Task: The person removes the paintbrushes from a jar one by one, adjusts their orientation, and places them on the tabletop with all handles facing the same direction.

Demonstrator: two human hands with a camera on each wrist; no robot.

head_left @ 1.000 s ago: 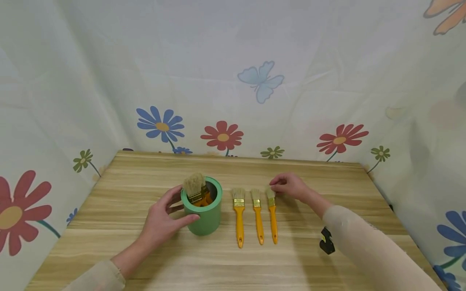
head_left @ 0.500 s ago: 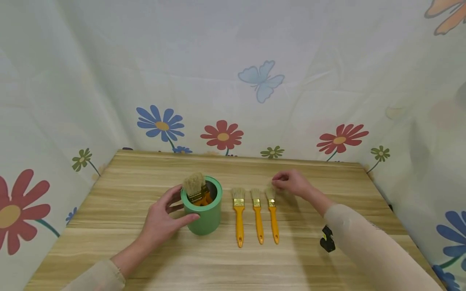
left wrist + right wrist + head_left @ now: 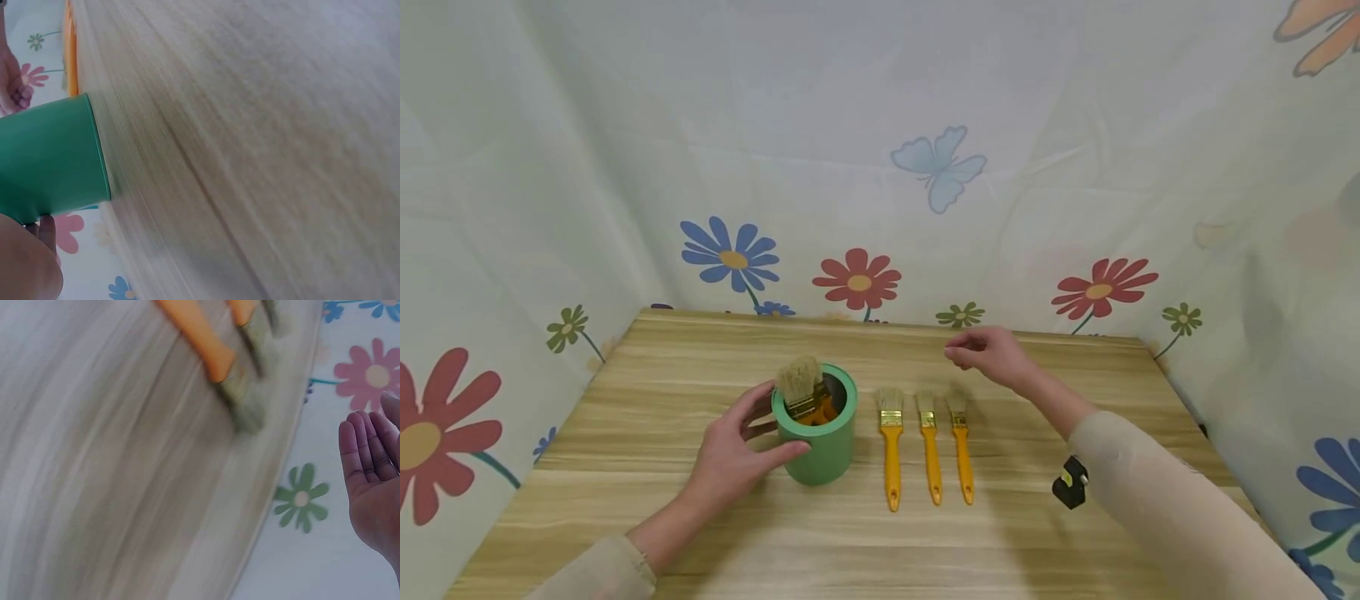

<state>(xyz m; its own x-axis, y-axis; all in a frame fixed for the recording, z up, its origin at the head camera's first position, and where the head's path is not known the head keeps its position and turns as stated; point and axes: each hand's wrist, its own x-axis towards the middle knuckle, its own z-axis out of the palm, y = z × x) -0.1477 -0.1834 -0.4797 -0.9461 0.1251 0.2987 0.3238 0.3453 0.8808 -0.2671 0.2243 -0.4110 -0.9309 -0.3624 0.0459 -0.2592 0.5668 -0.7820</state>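
Observation:
A green can stands upright on the wooden table, holding at least one wide paintbrush with its bristles above the rim. My left hand grips the can from its left side, thumb in front and fingers behind. To the can's right lie three paintbrushes with yellow handles, bristles pointing away: a wide one, a narrower one and a slim one. My right hand hovers beyond the slim brush's bristles, holding nothing; in the right wrist view its fingers are loosely extended.
The wooden table ends at a back edge just behind my right hand. A pale curtain with printed flowers hangs around it. A small black device shows beside my right sleeve.
My right hand has come away from the slim brush's bristles, rising and shifting towards the table's back edge. My left hand and the can stay where they were.

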